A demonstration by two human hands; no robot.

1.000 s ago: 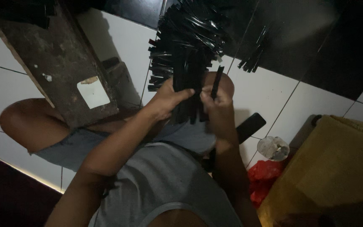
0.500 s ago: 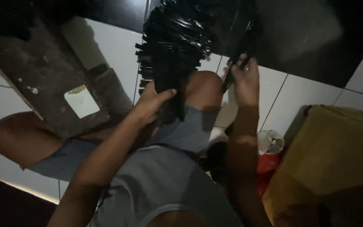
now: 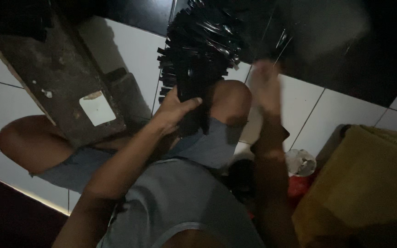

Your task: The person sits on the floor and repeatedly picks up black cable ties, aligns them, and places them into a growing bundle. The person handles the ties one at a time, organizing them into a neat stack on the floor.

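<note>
Left hand [image 3: 173,110] grips a thick bundle of thin glossy black plastic sticks [image 3: 194,98] upright against the raised knee, just below the big loose heap of the same black sticks [image 3: 207,41] on the white tiled floor [image 3: 125,55]. Right hand [image 3: 266,87], blurred, stretches toward the heap's edge, and whether it is open or closed around anything cannot be told; the step looks like gathering sticks into the bundle, so the next move likely calls for a clean pick of loose sticks

Dim room, white tiled floor [image 3: 129,55], dark board [image 3: 56,78] lying at left, yellow cloth [image 3: 368,183] at right.
</note>
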